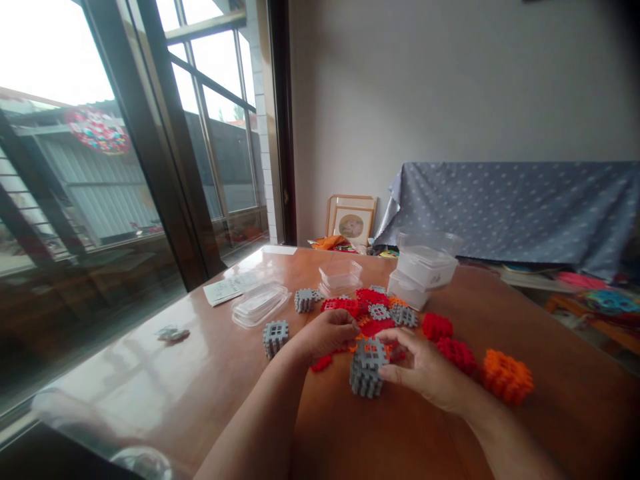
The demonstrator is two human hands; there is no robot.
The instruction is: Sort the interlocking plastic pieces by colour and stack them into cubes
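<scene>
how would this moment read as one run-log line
left hand: by mixed pile; right hand: at front gray stack; orange stack: far right; tubs: behind pile

On my table [330,437]: near stack of tiles [367,382], between my left hand [326,335] and right hand [419,363]; loose tiles [377,327] behind it. Left: two outlying stacks [276,339]; beyond, lids [261,303], then papers [227,291]. Right: three side stacks [507,377]. Behind the loose tiles: tubs [340,276]; boxes [427,269] to their right.
</scene>
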